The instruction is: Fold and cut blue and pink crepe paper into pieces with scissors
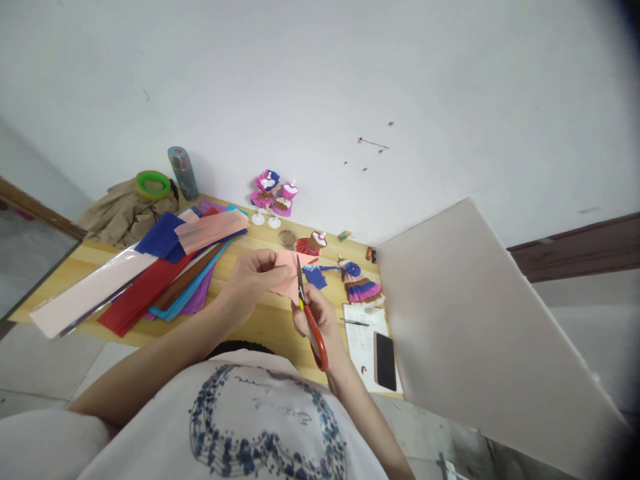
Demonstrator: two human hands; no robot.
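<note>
A piece of peach crepe paper [286, 283] is pinched between the thumb and fingers of my left hand [257, 272], held above the table. My right hand [320, 313] is closed around a pair of scissors [316, 337] with red handles. Their dark blades point away from me and lie against the paper's right part; how far they are spread is hard to make out. Just beyond the paper stands a small dress form in a red skirt [307, 245]. Blue paper scraps [315, 275] lie on the table to the right of the paper.
Coloured crepe paper sheets [145, 290] are piled at the left, beside a thermos [183, 173] and green tape roll [153, 185]. Small dressed forms [285, 197] stand at the back. Rightward are a ruffled paper dress [361, 283], phone [385, 361], notepaper [357, 340] and upright board [470, 320].
</note>
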